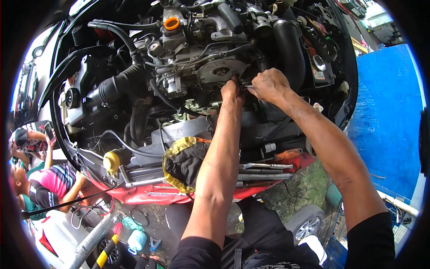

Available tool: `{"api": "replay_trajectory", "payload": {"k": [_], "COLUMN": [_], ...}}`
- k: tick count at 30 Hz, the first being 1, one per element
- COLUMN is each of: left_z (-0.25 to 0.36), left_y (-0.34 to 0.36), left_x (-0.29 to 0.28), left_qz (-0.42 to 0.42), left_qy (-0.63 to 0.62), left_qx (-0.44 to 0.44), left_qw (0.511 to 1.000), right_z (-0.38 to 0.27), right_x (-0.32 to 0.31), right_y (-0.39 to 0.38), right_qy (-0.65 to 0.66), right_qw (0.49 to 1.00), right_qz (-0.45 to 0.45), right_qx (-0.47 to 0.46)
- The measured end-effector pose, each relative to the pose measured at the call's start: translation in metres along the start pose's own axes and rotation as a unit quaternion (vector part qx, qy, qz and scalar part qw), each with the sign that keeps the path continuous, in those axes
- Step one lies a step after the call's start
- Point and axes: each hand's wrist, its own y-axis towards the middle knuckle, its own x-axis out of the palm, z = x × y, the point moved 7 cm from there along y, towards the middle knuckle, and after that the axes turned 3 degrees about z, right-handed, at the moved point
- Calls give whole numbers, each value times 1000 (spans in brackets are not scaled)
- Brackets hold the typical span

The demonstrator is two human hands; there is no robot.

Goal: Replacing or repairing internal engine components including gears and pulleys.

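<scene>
Both my arms reach into a car's engine bay. My right hand [271, 85] is closed in a fist around a slim shiny metal hand tool [249, 86], which points left toward my other hand; its head is hidden. My left hand [231, 90] is closed, fingertips against the engine just below a round metal cover [218, 71] with a hub at its centre. What those fingers hold, if anything, I cannot make out. Above them stands the engine [174, 42] with an orange ring [171, 23] on its filler neck. A thick black hose [289, 49] runs down beside my right hand.
Several wrenches and bars [264, 167] lie on a red cover [148, 193] along the front edge. A black and yellow cloth bag [181, 163] sits there beside my left forearm. A battery [319, 65] is at right, a blue panel [385, 116] beyond. People [49, 184] are at far left.
</scene>
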Motion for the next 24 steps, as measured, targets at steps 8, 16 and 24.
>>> {"api": "replay_trajectory", "payload": {"k": [8, 16, 24], "left_z": [5, 43, 41], "left_y": [21, -64, -229], "left_x": [-9, 35, -33], "left_qz": [9, -120, -182], "left_qy": [223, 782, 303], "left_qx": [88, 520, 41], "left_qw": [971, 321, 934], "right_z": [3, -13, -46], "right_x": [5, -39, -61], "right_y": [-2, -12, -141], "right_qy": [2, -24, 418], "right_qw": [1000, 998, 907], "right_qz": [8, -31, 35], "right_qx": [5, -53, -39]}}
